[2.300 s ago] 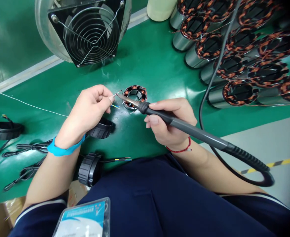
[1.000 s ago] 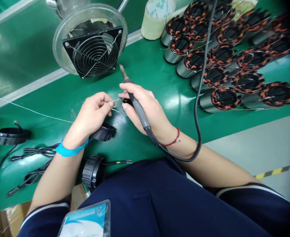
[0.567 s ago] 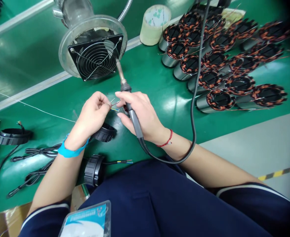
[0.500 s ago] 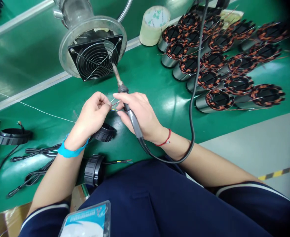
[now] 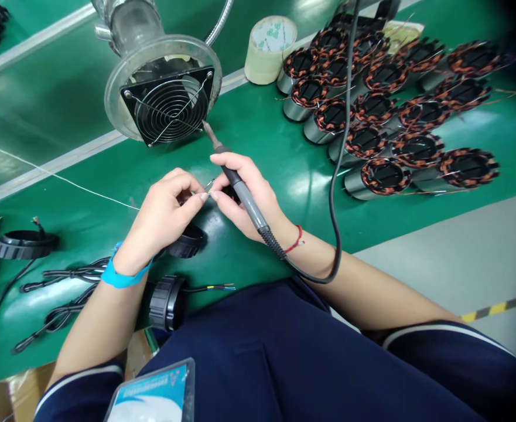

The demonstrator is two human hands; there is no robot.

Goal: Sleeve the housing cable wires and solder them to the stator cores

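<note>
My right hand (image 5: 258, 205) grips a soldering iron (image 5: 248, 202) between thumb and forefinger, its tip pointing up and away by the fan's lower right corner. The right thumb and fingers also meet thin wire ends (image 5: 209, 192), one of them yellow-green. Closed in a pinch on the same wires, my left hand (image 5: 170, 208) nearly touches the right fingertips. A thin pale strand (image 5: 86, 190) runs in from the left and passes behind the left hand. Below that hand, a black ring-shaped cap (image 5: 190, 241) lies on the table, partly hidden.
A grilled fan (image 5: 173, 111) on a metal duct stands ahead. Several copper-wound stators (image 5: 383, 176) fill the right side near a tape roll (image 5: 258, 67). Another black cap (image 5: 166, 302) with wires lies close to my body; coiled cables (image 5: 71, 308) lie left. The iron's cord (image 5: 337, 223) loops over my right forearm.
Both hands have come closer together, their fingertips now nearly meeting on the wires. The soldering iron has shifted slightly down and right, its tip lower beside the fan.
</note>
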